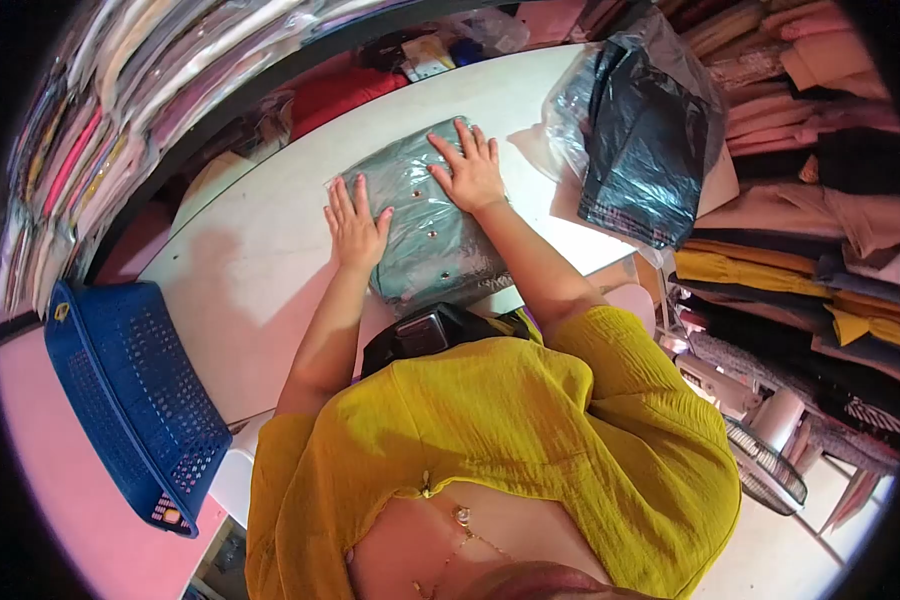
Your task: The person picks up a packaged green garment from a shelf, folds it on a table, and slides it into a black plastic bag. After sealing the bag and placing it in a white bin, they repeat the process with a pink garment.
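While both hands press flat, the scene reads near to far as follows.

Wearer: a person in a yellow top (pixel 530 440) leans over the bench, both forearms reaching forward from the bottom of the view.

Device: a black device (pixel 425 335) sits at the near bench edge, just below the packet and between the forearms.

Basket: a blue basket (pixel 120 390) stands to the left, off the bench and well apart from the packet.

Bench: a white bench (pixel 260 280) runs diagonally from lower left to upper right.

Packet: a folded teal garment in a clear bag (pixel 425 230) lies flat on the bench, in the middle, right in front of the person. Its long axis runs away from the person, tilted slightly so the far end points up and to the right; the near end almost touches the black device. Small studs show on the fabric between the hands.

Left hand (pixel 355 225): open, fingers spread, palm down on the left edge of the packet, about halfway along it.

Right hand (pixel 470 170): open, fingers spread, palm down on the far right part of the packet, fingertips near the far end.

Black bag: a crumpled black plastic bag (pixel 645 140) lies on the far right of the bench, apart from the packet.

Shelves: stacked folded cloth (pixel 810 200) fills the shelves on the right, and wrapped cloth (pixel 120 110) the racks on the far left.
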{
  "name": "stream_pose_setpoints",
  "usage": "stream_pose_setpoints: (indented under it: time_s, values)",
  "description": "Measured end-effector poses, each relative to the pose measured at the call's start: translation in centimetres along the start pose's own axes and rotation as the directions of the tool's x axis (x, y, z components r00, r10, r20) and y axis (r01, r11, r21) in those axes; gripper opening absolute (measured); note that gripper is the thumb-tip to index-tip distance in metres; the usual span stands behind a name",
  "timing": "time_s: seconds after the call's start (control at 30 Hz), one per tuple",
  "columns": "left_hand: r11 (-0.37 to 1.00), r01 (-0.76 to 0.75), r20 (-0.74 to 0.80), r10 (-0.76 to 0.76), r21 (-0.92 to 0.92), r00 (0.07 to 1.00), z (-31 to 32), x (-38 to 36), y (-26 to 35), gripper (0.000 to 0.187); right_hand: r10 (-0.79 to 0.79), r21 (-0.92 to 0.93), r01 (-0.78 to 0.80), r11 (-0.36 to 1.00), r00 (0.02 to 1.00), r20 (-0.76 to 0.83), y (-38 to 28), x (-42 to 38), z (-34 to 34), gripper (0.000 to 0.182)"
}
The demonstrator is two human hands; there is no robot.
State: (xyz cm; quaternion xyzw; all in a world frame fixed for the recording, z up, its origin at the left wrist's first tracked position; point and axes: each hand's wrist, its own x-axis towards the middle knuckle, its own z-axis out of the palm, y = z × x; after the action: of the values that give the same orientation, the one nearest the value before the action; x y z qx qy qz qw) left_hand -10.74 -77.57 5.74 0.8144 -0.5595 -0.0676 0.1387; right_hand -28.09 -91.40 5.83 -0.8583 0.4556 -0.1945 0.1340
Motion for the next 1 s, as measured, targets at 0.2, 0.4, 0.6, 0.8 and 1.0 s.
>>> stream_pose_setpoints:
  time_s: [0.2,0.4,0.6,0.8,1.0]
  values:
    - [1.000,-0.002,0.010,0.003,-0.014,1.000,0.0,0.0,-0.1,0.074,-0.006,0.038,0.006,0.999,1.000,0.000,0.3,-0.1,0.1,0.052]
    - [0.981,0.082,0.094,-0.100,0.174,0.991,-2.6,-0.2,1.5,0.068,0.047,0.324,-0.037,0.945,0.999,-0.024,1.8,-1.6,-3.2,0.056]
    - [0.988,-0.152,-0.050,0.151,-0.013,0.987,-3.9,-5.4,2.1,0.063,-0.042,0.090,0.042,0.995,0.999,-0.004,2.0,-10.4,-8.5,0.053]
    - [0.954,0.294,-0.137,-0.284,0.062,0.949,-0.9,-11.6,-4.8,0.057,0.322,0.296,-0.214,0.931,0.864,-0.388,10.0,-10.3,-10.9,0.009]
    - [0.932,0.342,-0.139,-0.326,0.116,0.935,-0.9,-14.6,-6.9,0.056,0.297,0.069,-0.301,0.951,0.831,-0.470,15.6,-7.8,-12.9,0.019]
